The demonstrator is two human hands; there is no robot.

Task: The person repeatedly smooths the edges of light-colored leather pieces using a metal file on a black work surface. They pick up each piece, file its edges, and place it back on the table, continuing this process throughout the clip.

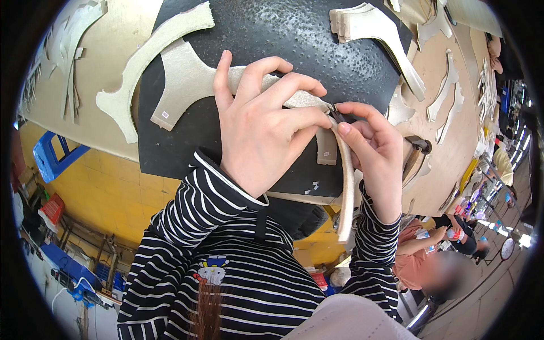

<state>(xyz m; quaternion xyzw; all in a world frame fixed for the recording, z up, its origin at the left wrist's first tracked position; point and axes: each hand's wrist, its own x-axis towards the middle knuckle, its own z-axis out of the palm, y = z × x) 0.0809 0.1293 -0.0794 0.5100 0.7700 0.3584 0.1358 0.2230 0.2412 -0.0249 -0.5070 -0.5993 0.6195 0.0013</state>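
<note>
A beige, leather-like curved piece point(184, 71) lies on the black mat point(187, 150) and runs under my left hand point(260, 122). The thumb and index finger of that hand pinch the piece's narrow end, while the other fingers stretch out above it. My right hand point(377, 144) is closed around a small dark tool point(335, 114), its tip at the pinched end; fingers hide most of it, so I cannot tell its kind. From between the hands a pale narrow strip point(347, 192) hangs down past the table edge. A small beige tab point(326, 148) shows below my fingers.
Another pale curved piece point(139, 62) lies at the left, a stack of cut pieces point(368, 25) at the upper right. A hammer-like tool point(418, 148) rests right of my hand. Below the table's left edge is a blue stool point(54, 156). A person point(416, 249) sits at the right.
</note>
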